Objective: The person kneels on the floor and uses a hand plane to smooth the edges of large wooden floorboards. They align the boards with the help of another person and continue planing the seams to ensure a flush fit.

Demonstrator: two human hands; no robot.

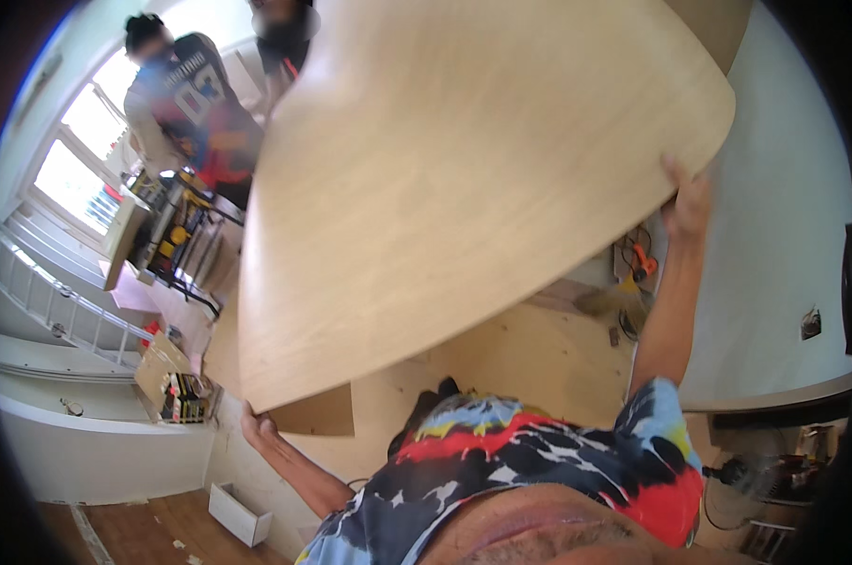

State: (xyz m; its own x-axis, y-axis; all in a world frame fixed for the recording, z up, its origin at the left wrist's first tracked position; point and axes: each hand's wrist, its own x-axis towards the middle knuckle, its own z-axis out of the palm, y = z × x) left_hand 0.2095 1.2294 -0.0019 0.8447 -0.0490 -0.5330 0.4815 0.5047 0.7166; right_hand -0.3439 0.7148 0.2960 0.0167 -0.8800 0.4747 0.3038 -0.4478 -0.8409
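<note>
A large pale plywood sheet (464, 179) fills the middle and top of the head view, raised in front of me. My left hand (259, 428) is closed on its near left corner, with the thumb side against the edge. At the right edge my right hand (687, 200) grips the sheet, its fingers on the top face and the rest of the hand at the rim. The sheet's far end runs out of the picture. My forearms and patterned shirt (530, 452) show below it.
Two people stand at the far left, one beside a table saw (167, 231) on a stand. A metal ladder (64, 301) leans at the left. An orange power tool (643, 264) lies under the sheet's right edge. A white wall (784, 245) rises at right. A white box (240, 513) sits lower left.
</note>
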